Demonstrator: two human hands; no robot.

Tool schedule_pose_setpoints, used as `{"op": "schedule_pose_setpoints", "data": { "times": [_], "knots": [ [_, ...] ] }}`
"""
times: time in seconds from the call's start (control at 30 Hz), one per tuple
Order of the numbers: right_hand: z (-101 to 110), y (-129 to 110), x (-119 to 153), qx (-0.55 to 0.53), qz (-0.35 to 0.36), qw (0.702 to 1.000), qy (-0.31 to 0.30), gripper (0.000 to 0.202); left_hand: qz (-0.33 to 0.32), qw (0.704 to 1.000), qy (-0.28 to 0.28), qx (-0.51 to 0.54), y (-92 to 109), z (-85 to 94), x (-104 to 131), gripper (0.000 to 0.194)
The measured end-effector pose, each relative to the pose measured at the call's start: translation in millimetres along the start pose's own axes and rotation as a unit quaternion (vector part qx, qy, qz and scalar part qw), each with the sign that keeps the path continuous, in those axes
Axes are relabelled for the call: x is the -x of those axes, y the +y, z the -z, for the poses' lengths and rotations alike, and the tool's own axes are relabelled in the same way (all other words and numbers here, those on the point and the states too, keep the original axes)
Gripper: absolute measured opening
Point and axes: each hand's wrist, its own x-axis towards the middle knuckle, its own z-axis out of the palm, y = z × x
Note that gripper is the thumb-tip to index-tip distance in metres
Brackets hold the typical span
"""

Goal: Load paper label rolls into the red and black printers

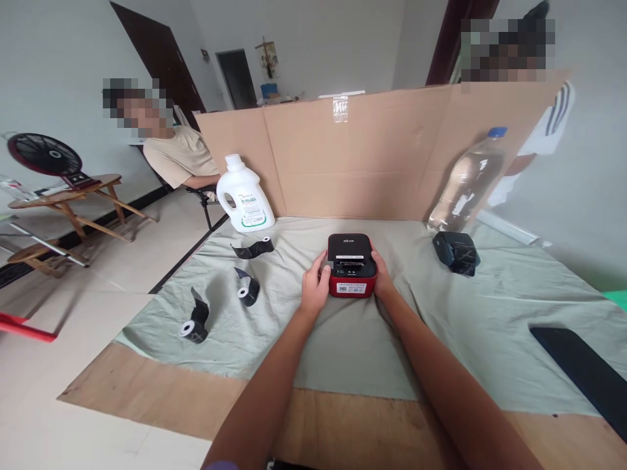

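Where two bare hands meet a red-and-black printer (349, 266) on the bench (353, 414), the holding looks shared from both flanks. Left hand (316, 282): part curled, fingers along the printer's left side, thumb at its front-left top edge. Right hand (385, 277): bent to match, against the right side; its thumb is hard to make out, so exact finger spread cannot be told. Key relation: printer directly between the hands, touching both, neither hand nearer; slotted top up, labelled front face toward the wearer. Outline close to square; any long axis seems to run away from the wearer, though the viewing angle leaves this unsure. Printer appears to rest upright on green-grey cloth (343, 359). Left of the printer, well apart from it: three dark rolls (249, 294), tails partly unwound. Beyond these, left and behind the printer: white jug (247, 199), upright. Right of the printer: small black device (455, 251) with a dark strip at its front; behind that, a clear bottle (467, 179), tilted. Right and nearer the wearer than the printer: dark flat slab (578, 365). Directly behind the printer, apart from it: cardboard panel (343, 156).
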Motion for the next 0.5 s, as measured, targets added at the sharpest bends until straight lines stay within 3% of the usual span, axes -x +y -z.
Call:
{"op": "schedule_pose_setpoints", "data": {
  "times": [0.1,0.2,0.27,0.37,0.5],
  "knots": [
    [-0.3,-1.6,-0.9,-0.002,0.002,1.000,0.009,0.051,0.044,0.993,0.059,-0.090,-4.9,22.8,-24.8,0.042],
    [0.4,-1.7,-1.8,0.002,0.003,1.000,0.014,0.049,0.083,0.956,0.071,-0.273,-16.7,63.0,-63.9,0.043],
    [1.4,-1.4,-2.3,0.009,-0.002,1.000,0.010,0.051,0.119,0.908,0.045,-0.399,-27.8,92.2,-92.5,0.049],
    [3.1,-0.8,-3.7,0.025,-0.008,1.000,0.004,0.054,0.183,0.842,-0.054,-0.504,-44.4,126.6,-127.6,0.053],
    [5.7,1.9,-6.2,0.052,-0.010,0.998,0.016,0.058,0.183,0.815,-0.114,-0.538,-56.7,145.9,-147.1,0.043]
  ]
}}
